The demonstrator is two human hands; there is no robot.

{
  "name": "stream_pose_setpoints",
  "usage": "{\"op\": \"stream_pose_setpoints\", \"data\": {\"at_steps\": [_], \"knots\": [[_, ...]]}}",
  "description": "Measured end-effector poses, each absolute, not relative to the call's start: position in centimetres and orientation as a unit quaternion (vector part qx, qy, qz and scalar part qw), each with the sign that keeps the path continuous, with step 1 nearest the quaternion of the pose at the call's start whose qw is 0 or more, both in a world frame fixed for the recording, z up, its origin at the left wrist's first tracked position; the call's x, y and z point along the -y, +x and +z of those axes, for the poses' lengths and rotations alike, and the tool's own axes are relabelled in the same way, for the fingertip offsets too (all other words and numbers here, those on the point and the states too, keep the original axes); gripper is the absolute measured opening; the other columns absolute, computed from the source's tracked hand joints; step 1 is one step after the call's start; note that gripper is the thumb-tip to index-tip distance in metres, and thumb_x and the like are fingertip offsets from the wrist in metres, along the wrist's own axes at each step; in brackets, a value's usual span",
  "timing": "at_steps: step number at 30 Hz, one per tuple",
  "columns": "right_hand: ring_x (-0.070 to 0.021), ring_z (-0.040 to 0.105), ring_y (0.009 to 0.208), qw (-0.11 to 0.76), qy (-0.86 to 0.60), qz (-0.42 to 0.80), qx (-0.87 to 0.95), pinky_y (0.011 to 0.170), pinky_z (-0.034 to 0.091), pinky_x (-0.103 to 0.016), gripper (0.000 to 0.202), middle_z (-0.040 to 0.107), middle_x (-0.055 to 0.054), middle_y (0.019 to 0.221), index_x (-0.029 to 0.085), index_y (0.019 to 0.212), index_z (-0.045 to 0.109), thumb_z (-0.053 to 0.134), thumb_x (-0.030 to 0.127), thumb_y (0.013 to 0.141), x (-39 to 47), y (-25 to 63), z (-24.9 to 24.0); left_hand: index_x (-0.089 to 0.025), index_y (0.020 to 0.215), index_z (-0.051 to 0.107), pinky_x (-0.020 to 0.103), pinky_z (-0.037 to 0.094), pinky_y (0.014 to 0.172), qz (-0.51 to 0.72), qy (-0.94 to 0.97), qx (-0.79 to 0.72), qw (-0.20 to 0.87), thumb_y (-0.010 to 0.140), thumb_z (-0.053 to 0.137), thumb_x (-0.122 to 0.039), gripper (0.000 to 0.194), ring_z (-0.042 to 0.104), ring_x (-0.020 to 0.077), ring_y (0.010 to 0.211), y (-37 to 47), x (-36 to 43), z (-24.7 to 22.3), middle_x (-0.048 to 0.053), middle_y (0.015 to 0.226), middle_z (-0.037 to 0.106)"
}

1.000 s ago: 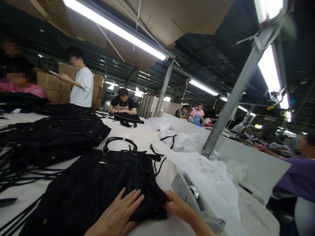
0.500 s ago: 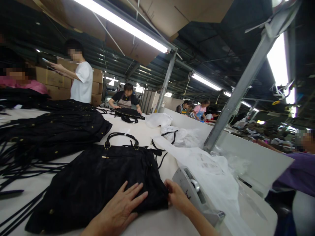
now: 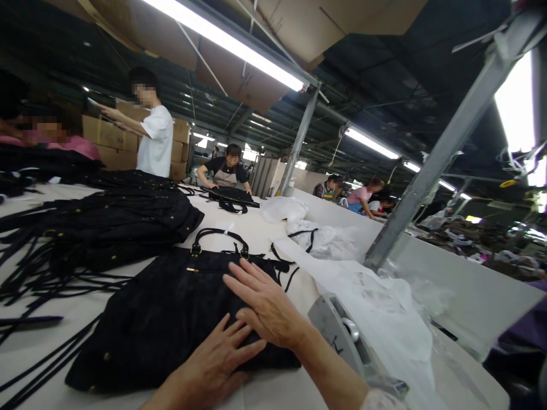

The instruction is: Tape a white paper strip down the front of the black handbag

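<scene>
A black handbag (image 3: 166,307) with black handles and small gold fittings lies flat on the white table (image 3: 252,228) in front of me. My left hand (image 3: 213,364) rests palm down on its near edge, fingers spread. My right hand (image 3: 262,304) lies flat across the bag's right side with its fingers pointing left, just above my left hand. Neither hand grips anything.
A pile of black bags and straps (image 3: 98,222) covers the table's left. White plastic bags (image 3: 371,302) and a grey tape dispenser (image 3: 346,336) lie on the right beside a slanted metal post (image 3: 427,171). Several other people stand at the far end.
My right hand has left the bag's right corner and moved up and left onto the top of the bag. My left hand has stayed flat on the near edge.
</scene>
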State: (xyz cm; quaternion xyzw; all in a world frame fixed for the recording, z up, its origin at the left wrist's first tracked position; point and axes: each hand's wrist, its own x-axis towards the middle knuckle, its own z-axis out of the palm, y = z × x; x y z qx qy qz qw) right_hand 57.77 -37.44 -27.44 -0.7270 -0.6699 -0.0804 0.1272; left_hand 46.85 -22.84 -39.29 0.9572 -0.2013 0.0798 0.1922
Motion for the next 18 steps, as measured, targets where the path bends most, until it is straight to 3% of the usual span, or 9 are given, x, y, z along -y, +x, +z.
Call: {"op": "stream_pose_setpoints", "data": {"at_steps": [2, 4, 6, 8, 11, 14, 16, 18], "knots": [[-0.0275, 0.019, 0.147, 0.122, -0.83, -0.002, 0.544, 0.119, 0.024, -0.055, 0.061, 0.03, -0.012, 0.157, 0.018, 0.151, 0.025, 0.046, 0.034, 0.096, 39.4, 59.8, -33.2, -0.044, 0.149, 0.021, 0.068, 0.019, 0.112, 0.07, 0.955, 0.209, 0.199, 0.088, 0.064, -0.027, 0.077, 0.023, 0.034, 0.144, 46.7, 22.8, -39.0, 0.005, 0.158, 0.024], [-0.0278, 0.013, 0.148, 0.141, -0.882, 0.036, 0.449, 0.12, 0.019, -0.055, 0.062, 0.022, -0.014, 0.159, 0.013, 0.152, 0.018, 0.036, 0.04, 0.098, 41.8, 61.9, -38.6, -0.042, 0.15, 0.02, 0.067, 0.019, 0.113, 0.061, 0.953, 0.216, 0.203, 0.091, 0.061, -0.034, 0.073, 0.024, 0.0335, 0.144, 46.6, 22.8, -38.6, 0.006, 0.158, 0.025], [-0.0267, 0.011, 0.148, 0.15, -0.895, 0.039, 0.417, 0.12, 0.016, -0.056, 0.06, 0.019, -0.01, 0.16, 0.019, 0.152, 0.018, 0.031, 0.045, 0.099, 43.5, 63.2, -41.4, -0.041, 0.15, 0.021, 0.066, 0.021, 0.113, 0.061, 0.954, 0.214, 0.199, 0.092, 0.059, -0.035, 0.069, 0.026, 0.0329, 0.143, 46.5, 22.9, -38.1, 0.005, 0.157, 0.027], [-0.0298, 0.012, 0.148, 0.128, -0.898, 0.023, 0.419, 0.119, 0.012, -0.061, 0.062, 0.021, -0.009, 0.16, 0.026, 0.151, 0.023, 0.034, 0.054, 0.097, 43.6, 63.3, -40.9, -0.042, 0.149, 0.024, 0.066, 0.023, 0.112, 0.066, 0.957, 0.207, 0.193, 0.093, 0.058, -0.032, 0.066, 0.028, 0.0325, 0.142, 46.4, 23.0, -37.8, 0.004, 0.156, 0.031], [-0.0356, 0.013, 0.147, 0.107, -0.886, -0.034, 0.45, 0.115, 0.009, -0.069, 0.067, 0.024, -0.013, 0.158, 0.027, 0.149, 0.031, 0.039, 0.063, 0.092, 41.6, 62.4, -35.8, -0.042, 0.148, 0.026, 0.066, 0.024, 0.112, 0.067, 0.958, 0.204, 0.19, 0.092, 0.059, -0.03, 0.066, 0.028, 0.0327, 0.142, 46.3, 23.1, -37.5, 0.005, 0.156, 0.031], [-0.0325, 0.012, 0.148, 0.19, -0.82, -0.145, 0.52, 0.117, 0.012, -0.064, 0.067, 0.019, -0.012, 0.16, 0.025, 0.152, 0.022, 0.032, 0.06, 0.095, 39.7, 61.5, -31.7, -0.042, 0.147, 0.028, 0.067, 0.025, 0.111, 0.071, 0.957, 0.207, 0.191, 0.092, 0.06, -0.03, 0.065, 0.03, 0.0341, 0.142, 46.2, 23.1, -37.6, 0.006, 0.157, 0.03], [-0.032, 0.016, 0.147, 0.237, -0.782, -0.205, 0.539, 0.118, 0.017, -0.062, 0.067, 0.021, -0.011, 0.16, 0.023, 0.153, 0.016, 0.029, 0.057, 0.096, 39.5, 61.3, -32.7, -0.04, 0.147, 0.03, 0.066, 0.025, 0.111, 0.089, 0.955, 0.208, 0.194, 0.093, 0.058, -0.034, 0.061, 0.031, 0.0341, 0.141, 46.2, 23.1, -37.9, 0.006, 0.156, 0.032], [-0.0348, 0.026, 0.144, 0.228, -0.782, -0.216, 0.538, 0.114, 0.026, -0.065, 0.064, 0.029, -0.011, 0.157, 0.026, 0.153, 0.014, 0.032, 0.052, 0.097, 40.2, 61.7, -36.7, -0.036, 0.144, 0.036, 0.064, 0.028, 0.111, 0.116, 0.952, 0.217, 0.184, 0.096, 0.052, -0.042, 0.051, 0.036, 0.0326, 0.139, 46.4, 23.1, -38.7, 0.007, 0.153, 0.038]]}}
